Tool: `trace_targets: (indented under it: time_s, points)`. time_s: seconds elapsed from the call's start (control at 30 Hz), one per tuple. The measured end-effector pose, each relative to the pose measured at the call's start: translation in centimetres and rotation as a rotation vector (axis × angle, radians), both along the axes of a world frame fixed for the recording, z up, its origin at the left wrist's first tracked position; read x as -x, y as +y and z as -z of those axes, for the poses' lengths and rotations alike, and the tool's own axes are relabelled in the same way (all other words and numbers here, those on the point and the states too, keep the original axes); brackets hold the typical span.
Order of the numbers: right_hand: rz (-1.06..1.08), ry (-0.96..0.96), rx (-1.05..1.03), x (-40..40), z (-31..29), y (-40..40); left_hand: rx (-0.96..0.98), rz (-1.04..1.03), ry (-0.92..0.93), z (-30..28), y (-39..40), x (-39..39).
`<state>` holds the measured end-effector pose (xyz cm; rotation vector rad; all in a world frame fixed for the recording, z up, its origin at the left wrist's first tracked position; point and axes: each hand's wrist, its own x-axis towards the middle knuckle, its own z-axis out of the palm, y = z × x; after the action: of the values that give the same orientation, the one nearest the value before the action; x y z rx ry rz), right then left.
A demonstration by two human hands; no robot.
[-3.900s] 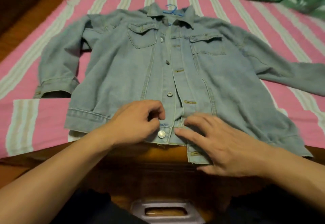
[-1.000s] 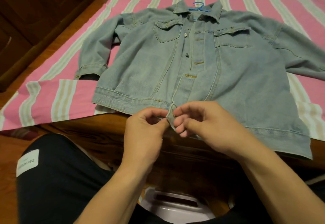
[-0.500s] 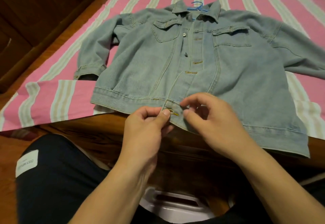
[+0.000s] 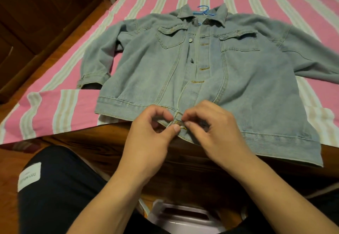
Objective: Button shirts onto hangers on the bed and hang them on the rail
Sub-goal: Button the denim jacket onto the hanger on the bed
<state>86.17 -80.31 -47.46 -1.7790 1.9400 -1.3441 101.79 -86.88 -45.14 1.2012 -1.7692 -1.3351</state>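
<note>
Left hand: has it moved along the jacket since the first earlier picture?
Cannot tell: the camera shifted. The left hand still pinches the denim jacket hem placket, as before.

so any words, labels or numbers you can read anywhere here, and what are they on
White patch on the dark trouser leg: it carries one line of printed letters, seen upside down and too blurred to read for certain.
Denim jacket, blue hanger, striped bedsheet: no text shows.

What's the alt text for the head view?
Both hands, left and right, pinch the bottom hem of a denim jacket at its lowest button. It lies on a pink striped bed, a blue hanger at its collar.
</note>
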Motion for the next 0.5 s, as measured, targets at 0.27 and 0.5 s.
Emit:
trace_targets:
  time_s: [0.27, 0.5]
  points:
    - [-0.048, 0.0, 0.092, 0.3, 0.8, 0.0, -0.288, -0.041, 0.23, 0.0, 0.0, 0.0]
    - [-0.189, 0.322, 0.168, 1.6, 0.4, 0.1, -0.163, 0.135, 0.007, -1.4, -1.8, -0.5]
